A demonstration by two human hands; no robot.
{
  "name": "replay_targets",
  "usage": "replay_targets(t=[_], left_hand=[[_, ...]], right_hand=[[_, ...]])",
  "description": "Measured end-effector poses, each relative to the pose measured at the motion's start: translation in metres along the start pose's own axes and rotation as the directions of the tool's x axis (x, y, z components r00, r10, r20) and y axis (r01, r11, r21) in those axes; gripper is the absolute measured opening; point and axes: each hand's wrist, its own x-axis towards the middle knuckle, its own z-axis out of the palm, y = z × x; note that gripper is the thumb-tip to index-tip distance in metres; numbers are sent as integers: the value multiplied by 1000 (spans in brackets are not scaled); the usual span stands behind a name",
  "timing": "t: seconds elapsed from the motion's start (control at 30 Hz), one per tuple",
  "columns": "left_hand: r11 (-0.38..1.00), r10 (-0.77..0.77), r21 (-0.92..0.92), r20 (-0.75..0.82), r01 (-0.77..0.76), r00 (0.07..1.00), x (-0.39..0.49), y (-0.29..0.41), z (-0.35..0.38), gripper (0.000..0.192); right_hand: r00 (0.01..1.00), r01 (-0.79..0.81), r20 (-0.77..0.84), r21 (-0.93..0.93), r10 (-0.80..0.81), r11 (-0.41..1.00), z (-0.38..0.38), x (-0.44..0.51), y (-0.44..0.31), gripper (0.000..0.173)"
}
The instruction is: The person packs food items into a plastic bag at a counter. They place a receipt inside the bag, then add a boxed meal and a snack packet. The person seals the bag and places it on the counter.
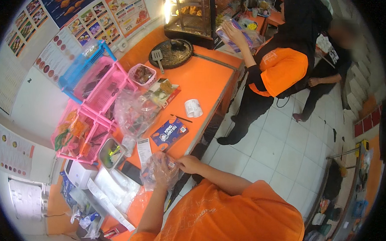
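A clear plastic bag (145,176) with a printed package inside rests at the orange counter's near edge. My left hand (162,173) lies over it, fingers on the package and partly covered by the film. At the bag's right side, my right hand (189,165) pinches its edge; the fingertips are partly hidden. Just beyond lies a blue printed carton (169,133), flat on the counter. A printed receipt (143,151) is left of the carton, and a dark flat device (132,172) lies beside the bag.
Pink stacking baskets (99,90) line the wall. Beyond the carton are a curled paper roll (193,108), an open food box (162,92) and a stone mortar (179,60) bearing a slotted spatula (157,56). A co-worker's hand (234,31) holds plastic packaging; another person stands behind.
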Motion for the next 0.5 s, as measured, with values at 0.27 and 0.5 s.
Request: replay_targets(t=[0.27, 0.5], left_hand=[[972, -38, 235, 39, 28, 998, 0, 8, 4, 94], [954, -94, 293, 98, 61, 991, 7, 27, -4, 90]], right_hand=[[997, -59, 47, -36, 60, 998, -4, -4, -7, 25], [997, -66, 48, 21, 65, 998, -20, -7, -20, 27]])
